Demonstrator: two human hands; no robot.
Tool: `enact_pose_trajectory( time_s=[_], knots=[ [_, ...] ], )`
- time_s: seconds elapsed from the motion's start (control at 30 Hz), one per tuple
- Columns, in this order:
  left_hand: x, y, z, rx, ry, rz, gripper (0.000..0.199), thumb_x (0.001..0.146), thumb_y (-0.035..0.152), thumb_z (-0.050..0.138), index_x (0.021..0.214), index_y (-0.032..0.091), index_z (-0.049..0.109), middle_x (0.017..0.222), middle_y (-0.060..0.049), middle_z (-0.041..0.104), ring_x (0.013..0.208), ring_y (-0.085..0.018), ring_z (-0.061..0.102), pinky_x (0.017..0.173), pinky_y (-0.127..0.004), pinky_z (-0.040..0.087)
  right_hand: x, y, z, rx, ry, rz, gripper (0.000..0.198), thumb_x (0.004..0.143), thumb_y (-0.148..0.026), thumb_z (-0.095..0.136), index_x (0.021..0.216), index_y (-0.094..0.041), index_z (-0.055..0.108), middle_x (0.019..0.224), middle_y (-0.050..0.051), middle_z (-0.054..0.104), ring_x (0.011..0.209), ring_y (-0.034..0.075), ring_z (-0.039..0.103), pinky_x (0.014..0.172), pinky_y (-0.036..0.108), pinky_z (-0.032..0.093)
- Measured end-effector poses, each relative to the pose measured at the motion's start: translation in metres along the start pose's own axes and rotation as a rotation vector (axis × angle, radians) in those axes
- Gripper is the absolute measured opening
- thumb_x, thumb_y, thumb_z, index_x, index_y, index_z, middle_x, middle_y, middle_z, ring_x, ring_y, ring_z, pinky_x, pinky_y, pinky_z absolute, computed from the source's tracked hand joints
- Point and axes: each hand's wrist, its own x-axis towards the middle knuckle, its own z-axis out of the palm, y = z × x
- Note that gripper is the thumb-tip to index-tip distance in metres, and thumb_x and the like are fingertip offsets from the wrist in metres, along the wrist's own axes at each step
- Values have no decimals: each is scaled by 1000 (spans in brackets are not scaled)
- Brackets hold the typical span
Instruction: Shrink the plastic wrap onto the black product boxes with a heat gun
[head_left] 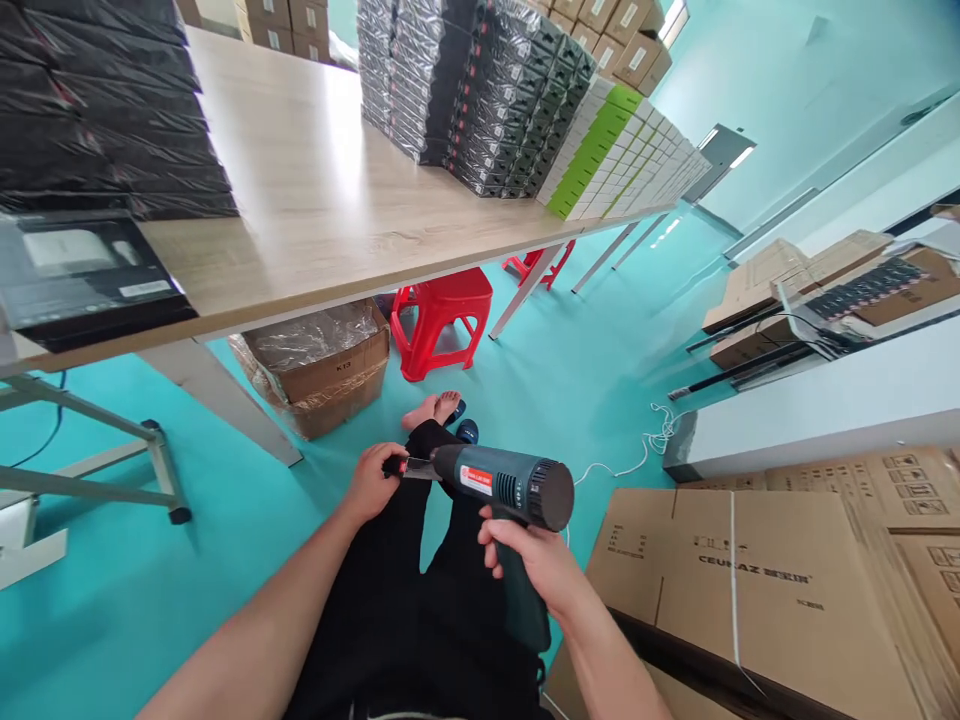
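Note:
In my right hand (541,562) is a dark green heat gun (487,475), its fingers closed round the handle. The barrel points left, and the black round rear cap faces me. My left hand (371,486) is closed on a dark, thin box-like item (395,466) with a red mark and a shiny, clear-looking edge. This item lies right in front of the heat gun's nozzle; I cannot tell whether they touch. Both hands are above my lap, away from the table.
A wooden table (300,240) bears stacked black film-wrapped boxes (112,110) and white-and-green boxes (600,150). Below stand an open carton (330,385) and a red stool (446,310). Large cartons (750,570) are at right, with a white cable (615,470) on the floor.

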Motion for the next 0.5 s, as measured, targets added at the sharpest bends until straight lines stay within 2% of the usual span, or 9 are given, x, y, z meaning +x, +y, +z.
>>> enact_pose_trajectory(
  time_s=[0.07,0.17,0.2,0.27,0.33,0.37,0.5],
  knots=[
    [-1,-1,-1,7,-1,-1,35,66,8,51,94,24,64,106,-4,65,106,-23,55,97,-43,40,-2,-3,3,-24,-52,58,26,74,-34,69,92,-16,70,75,4,68,59,15,60,55,29,48],
    [-1,-3,-1,-2,-4,11,34,67,11,55,97,23,63,107,-5,64,105,-24,56,97,-43,40,-3,-2,10,8,-189,6,28,72,-34,70,92,-15,70,76,5,69,60,16,60,56,29,48],
    [0,-4,0,-7,1,9,34,66,10,55,97,23,63,107,-6,64,105,-24,56,97,-43,40,-2,-1,11,23,-174,-24,29,72,-34,71,93,-14,70,77,5,70,61,16,60,56,29,49],
    [0,-5,-1,-16,23,-13,38,65,8,51,97,23,63,108,-6,64,106,-23,56,97,-42,41,2,3,8,49,-44,-44,31,72,-35,71,95,-15,70,77,5,69,61,16,60,56,29,50],
    [-1,-6,-2,-19,42,-41,41,63,5,48,96,23,63,108,-5,64,107,-22,55,97,-42,41,6,6,-3,78,112,-8,31,73,-36,69,97,-15,69,76,4,68,61,15,60,56,28,50],
    [-1,-6,-3,-22,46,-48,42,62,5,47,97,23,63,109,-4,64,108,-22,55,97,-42,41,7,7,-10,88,135,12,31,74,-37,68,96,-15,68,76,5,68,61,15,60,54,27,50],
    [0,-9,-3,-40,52,-49,42,63,6,48,98,23,63,110,-4,64,109,-23,55,97,-42,41,3,8,-28,101,23,36,31,76,-34,67,98,-13,67,79,6,67,61,15,61,53,26,50]
  ],
)
